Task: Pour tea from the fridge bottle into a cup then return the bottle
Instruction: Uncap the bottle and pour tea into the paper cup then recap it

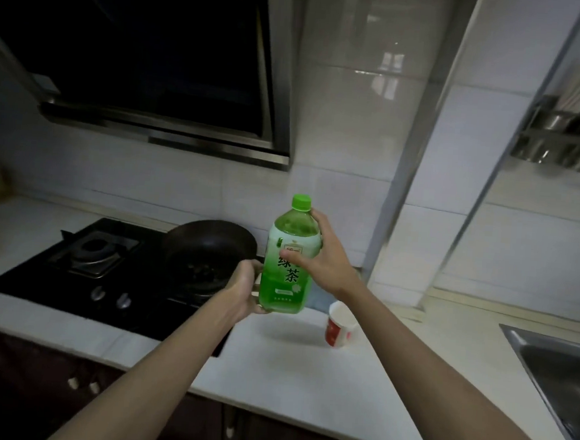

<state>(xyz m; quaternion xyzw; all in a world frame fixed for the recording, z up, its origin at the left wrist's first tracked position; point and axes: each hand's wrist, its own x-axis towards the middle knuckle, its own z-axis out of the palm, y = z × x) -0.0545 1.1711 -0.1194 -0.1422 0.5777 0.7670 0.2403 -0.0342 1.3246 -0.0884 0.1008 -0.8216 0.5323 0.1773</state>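
Green tea bottle [284, 288] is upright above the counter [287, 384], green cap [301, 202] still on. Left hand [242, 287] is wrapped round its base and right hand [325, 261] grips the shoulder. I'd keep the base hand firm and slide the right up to twist. Paper cup [337, 329] waits at 4 o'clock, with its rim partly behind the wrist. Fridge isn't in view.

This is a home kitchen. A dark range hood [137, 71] fills the upper left of the frame, and below it a black gas hob [82, 267] with two knobs is set into a white counter [305, 368], a dark wok [207, 248] on its right burner. White tiles [521, 236] cover the wall. A steel sink [559, 372] shows at the lower right edge, a metal utensil rack [565, 136] hangs at upper right, and dark cabinet doors [30, 383] run along the bottom.
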